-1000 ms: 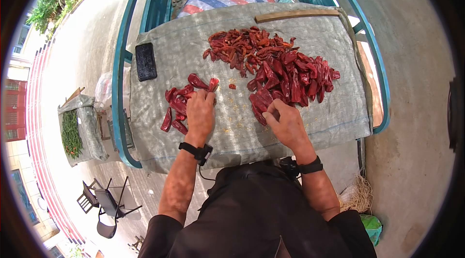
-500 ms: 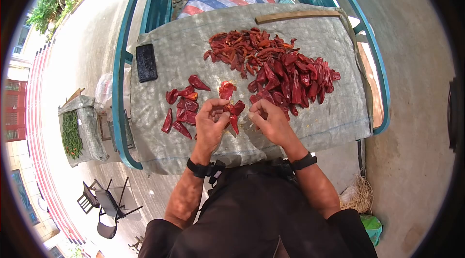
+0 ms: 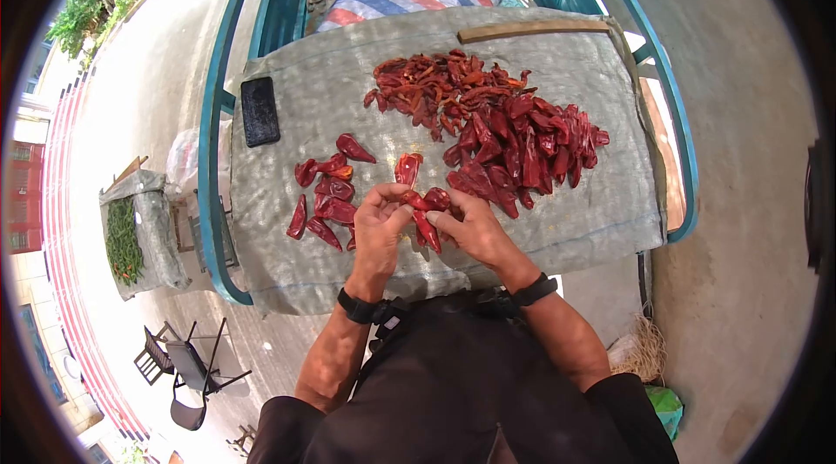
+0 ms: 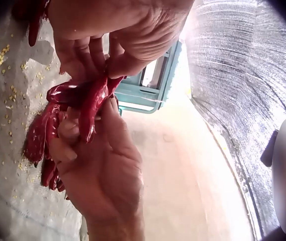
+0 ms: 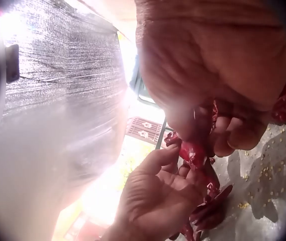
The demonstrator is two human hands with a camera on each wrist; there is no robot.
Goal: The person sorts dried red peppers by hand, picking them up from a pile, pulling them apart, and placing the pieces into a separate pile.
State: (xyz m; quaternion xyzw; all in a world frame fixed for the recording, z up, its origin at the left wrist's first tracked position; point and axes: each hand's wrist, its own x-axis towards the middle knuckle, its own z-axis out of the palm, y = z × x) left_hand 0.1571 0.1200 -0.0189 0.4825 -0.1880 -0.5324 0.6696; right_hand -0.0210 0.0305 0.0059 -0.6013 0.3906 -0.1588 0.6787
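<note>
My left hand (image 3: pixel 376 233) and right hand (image 3: pixel 481 233) meet over the near middle of a grey woven sheet (image 3: pixel 601 220). Between them are glossy dried red chili peppers (image 3: pixel 428 229), pinched from both sides by thumbs and fingers. A long red pepper (image 4: pixel 93 108) hangs from the left fingertips in the left wrist view, with the right fingers just below it. Just beyond the hands lies a red pepper with a pale orange end (image 3: pixel 407 168). To the left is a loose group of whole red peppers (image 3: pixel 334 188); a larger heap of flattened peppers (image 3: pixel 531 142) lies right.
Thinner, shrivelled peppers (image 3: pixel 427 85) adjoin the large heap at the back. A black phone (image 3: pixel 260 112) lies at left and a wooden strip (image 3: pixel 533 30) at the far edge. Blue-green rails (image 3: pixel 212 142) flank the sheet. Yellow seeds (image 4: pixel 13 95) are scattered on it.
From the left group, my left hand has moved right to the middle with peppers. My right hand has left the large heap, moved left and now grips those peppers too.
</note>
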